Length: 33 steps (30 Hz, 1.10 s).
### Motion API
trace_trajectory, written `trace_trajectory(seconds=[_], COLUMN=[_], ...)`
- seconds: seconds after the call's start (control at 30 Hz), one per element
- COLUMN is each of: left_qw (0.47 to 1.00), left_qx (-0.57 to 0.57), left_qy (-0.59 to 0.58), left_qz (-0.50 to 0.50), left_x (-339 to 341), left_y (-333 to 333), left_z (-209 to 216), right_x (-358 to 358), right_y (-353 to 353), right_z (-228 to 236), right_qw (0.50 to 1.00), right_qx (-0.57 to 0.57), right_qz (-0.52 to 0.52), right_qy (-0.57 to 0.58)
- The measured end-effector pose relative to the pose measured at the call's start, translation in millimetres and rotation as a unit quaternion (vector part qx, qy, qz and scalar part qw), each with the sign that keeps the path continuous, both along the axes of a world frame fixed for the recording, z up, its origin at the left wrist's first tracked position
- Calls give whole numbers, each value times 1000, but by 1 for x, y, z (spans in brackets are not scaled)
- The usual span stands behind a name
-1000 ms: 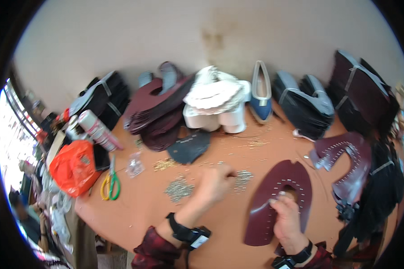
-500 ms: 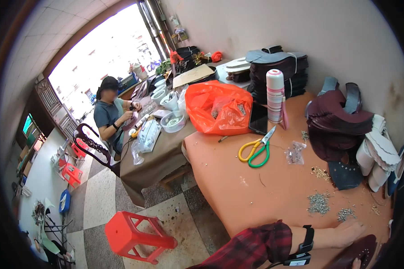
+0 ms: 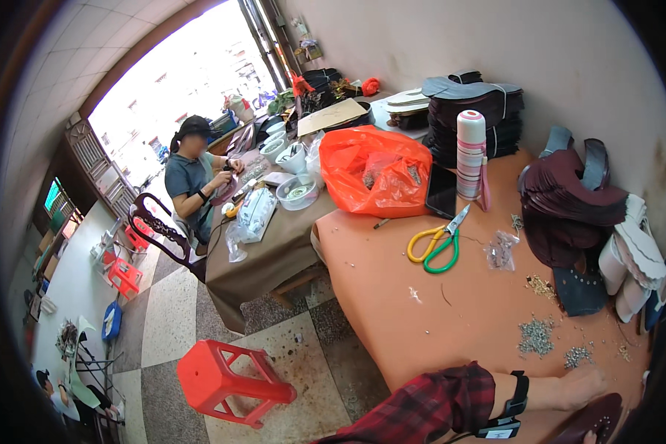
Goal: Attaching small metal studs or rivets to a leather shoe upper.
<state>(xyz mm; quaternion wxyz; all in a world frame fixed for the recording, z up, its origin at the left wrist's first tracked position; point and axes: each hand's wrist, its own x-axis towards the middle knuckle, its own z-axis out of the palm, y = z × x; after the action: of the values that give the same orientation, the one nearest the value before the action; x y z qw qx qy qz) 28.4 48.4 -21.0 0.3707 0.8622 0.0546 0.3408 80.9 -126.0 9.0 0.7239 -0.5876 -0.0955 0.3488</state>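
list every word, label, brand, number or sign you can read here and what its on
None can be read.
White label on the black wrist device: marks too small to read.
Pink-and-white bottle: stripes show, but any lettering is too small to make out.
Pale package on the brown-covered table: any print is too blurred to read.

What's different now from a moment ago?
The view swung left, bringing the nearest red stool into sight. The left hand moved from the smaller silver pile toward the burgundy piece. Whether it holds anything is unclear. The scissors and orange bag stayed put.
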Motion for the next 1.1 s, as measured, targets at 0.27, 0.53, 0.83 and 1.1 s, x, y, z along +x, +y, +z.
trace_trajectory(seconds=[0.27, 0.53, 0.83, 1.1], left_qw=[999, 996, 998, 963], left_qx=[0, 23, -16, -268], left_qy=[-42, -7, -4, 16], left_qz=[-1, 83, 56, -13], left_x=[-5, 9, 14, 1], left_y=[4, 3, 6, -6], left_z=[1, -15, -20, 1], right_x=[7, -1, 6, 1], right_y=[-4, 3, -4, -11], right_z=[-9, 1, -4, -6], right_qw=[1000, 1000, 1000, 1000], right_qx=[11, 7, 12, 18], right_qz=[18, 10, 13, 5], right_qy=[-6, 12, 10, 22])
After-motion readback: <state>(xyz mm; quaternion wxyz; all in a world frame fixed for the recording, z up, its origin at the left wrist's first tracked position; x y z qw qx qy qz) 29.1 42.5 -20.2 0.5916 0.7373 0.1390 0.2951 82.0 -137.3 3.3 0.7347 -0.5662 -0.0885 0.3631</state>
